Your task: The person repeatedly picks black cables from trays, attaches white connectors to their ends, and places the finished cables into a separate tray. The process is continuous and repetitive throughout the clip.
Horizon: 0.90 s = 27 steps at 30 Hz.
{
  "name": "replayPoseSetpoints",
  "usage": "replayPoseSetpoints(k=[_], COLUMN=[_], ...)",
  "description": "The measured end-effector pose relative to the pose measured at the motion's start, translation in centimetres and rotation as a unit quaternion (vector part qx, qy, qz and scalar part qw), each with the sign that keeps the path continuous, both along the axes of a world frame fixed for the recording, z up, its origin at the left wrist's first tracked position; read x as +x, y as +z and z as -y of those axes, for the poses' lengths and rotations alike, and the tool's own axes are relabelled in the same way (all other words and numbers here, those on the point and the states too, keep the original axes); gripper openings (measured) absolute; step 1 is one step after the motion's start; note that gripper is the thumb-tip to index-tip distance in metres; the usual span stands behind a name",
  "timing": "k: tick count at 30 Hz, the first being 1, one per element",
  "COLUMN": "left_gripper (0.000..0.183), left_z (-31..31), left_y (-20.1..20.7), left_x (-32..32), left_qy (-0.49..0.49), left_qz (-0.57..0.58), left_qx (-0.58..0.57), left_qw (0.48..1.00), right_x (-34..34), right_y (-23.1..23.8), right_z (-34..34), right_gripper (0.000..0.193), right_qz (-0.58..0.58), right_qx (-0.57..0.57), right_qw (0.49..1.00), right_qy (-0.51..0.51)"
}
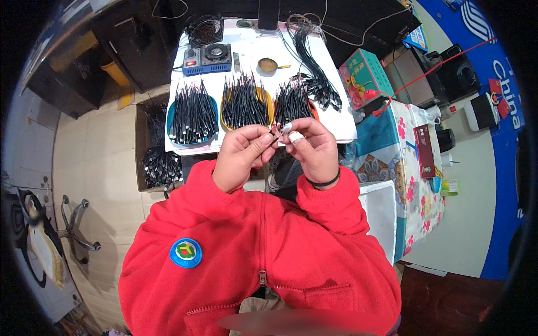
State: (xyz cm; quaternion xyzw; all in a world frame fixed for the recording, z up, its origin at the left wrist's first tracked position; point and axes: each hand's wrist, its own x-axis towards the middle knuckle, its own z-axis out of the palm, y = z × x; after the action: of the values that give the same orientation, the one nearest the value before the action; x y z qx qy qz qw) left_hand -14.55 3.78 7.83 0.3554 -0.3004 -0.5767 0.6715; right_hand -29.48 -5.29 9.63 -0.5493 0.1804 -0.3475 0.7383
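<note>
In front of my chest, over the near edge of the white table (340, 124), both hands meet at the fingertips. My left hand (242, 155) is closed in a pinch on a short thin cable (276, 133) with fine reddish wire ends. My right hand (315, 152), with white covers on some fingertips and a black band at the wrist, pinches at the same wire ends. Just beyond stand a blue basket (215, 110), a yellow basket (224, 120) and an orange basket (315, 110), each heaped with short black cables. Fingers partly hide the held cable.
At the back of the table are a blue-grey device (207, 60) with a red switch, a round tin (267, 65) and a bundle of long black cables (311, 55). A green box (365, 77) stands right. Left below sits a cardboard box (143, 129) of cables.
</note>
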Motion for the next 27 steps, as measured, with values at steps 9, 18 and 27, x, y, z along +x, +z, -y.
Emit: replayPoseSetpoints(k=[9, 18, 27], left_gripper=[0.016, 0.015, 0.014], left_z=[0.1, -0.3, -0.6], left_y=[0.3, -0.3, -1.3], left_x=[-0.3, -1.3, 1.0], left_qy=[-0.055, 0.067, -0.017], left_qz=[-0.065, 0.1, -0.135], left_qx=[-0.002, -0.041, -0.036], left_qw=[0.996, 0.992, 0.99], right_x=[-0.2, 1.1, 3.2], right_y=[-0.2, -0.7, -2.0], right_z=[0.0, -1.9, -1.6], right_gripper=[0.016, 0.014, 0.008], right_qz=[0.008, -0.01, 0.158], right_qx=[-0.077, -0.152, 0.242], right_qw=[0.997, 0.979, 0.953], right_qy=[-0.001, -0.133, 0.092])
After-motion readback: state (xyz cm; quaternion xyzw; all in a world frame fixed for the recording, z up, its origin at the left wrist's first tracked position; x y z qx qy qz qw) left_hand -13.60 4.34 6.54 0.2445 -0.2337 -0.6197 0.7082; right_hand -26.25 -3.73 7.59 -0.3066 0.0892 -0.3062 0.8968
